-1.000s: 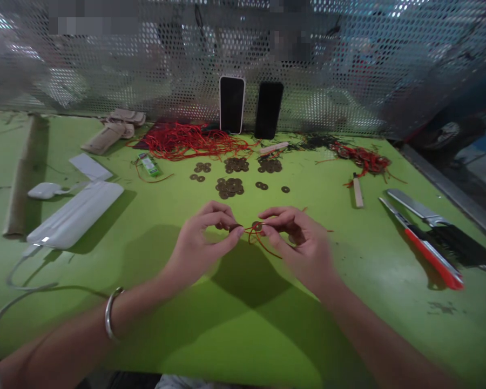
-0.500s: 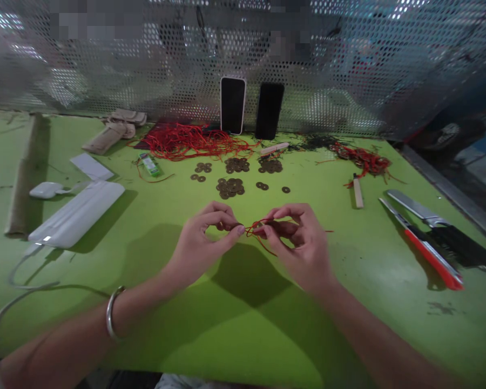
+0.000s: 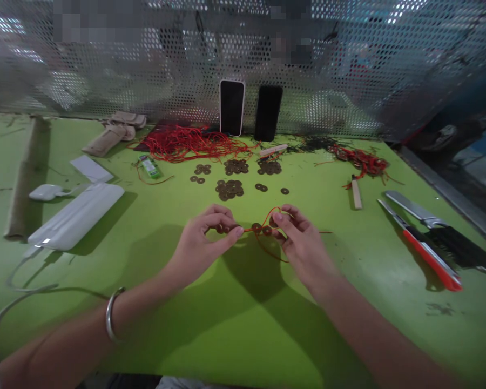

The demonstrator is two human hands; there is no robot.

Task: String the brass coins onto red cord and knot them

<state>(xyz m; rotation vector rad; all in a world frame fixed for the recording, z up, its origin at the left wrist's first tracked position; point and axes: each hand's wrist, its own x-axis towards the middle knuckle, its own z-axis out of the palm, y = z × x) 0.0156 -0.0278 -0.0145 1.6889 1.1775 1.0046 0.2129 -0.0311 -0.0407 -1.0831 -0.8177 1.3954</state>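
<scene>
Over the middle of the green table, my left hand pinches the left end of a short row of brown holed coins strung on a red cord. My right hand is closed too, pinching the cord and coins from the right, with a loop of cord arching over its fingertips. The cord's loose end trails down and to the right on the table. A silver bangle sits on my left wrist.
Piles of loose coins lie just beyond my hands, a heap of red cords behind them. Two phones lean on the mesh wall. A white power bank with cable lies left; an orange-handled cutter and more red cord right.
My right hand has turned and drawn the cord up into a loop. Coins now show in a row between my hands. My left hand has stayed put.
</scene>
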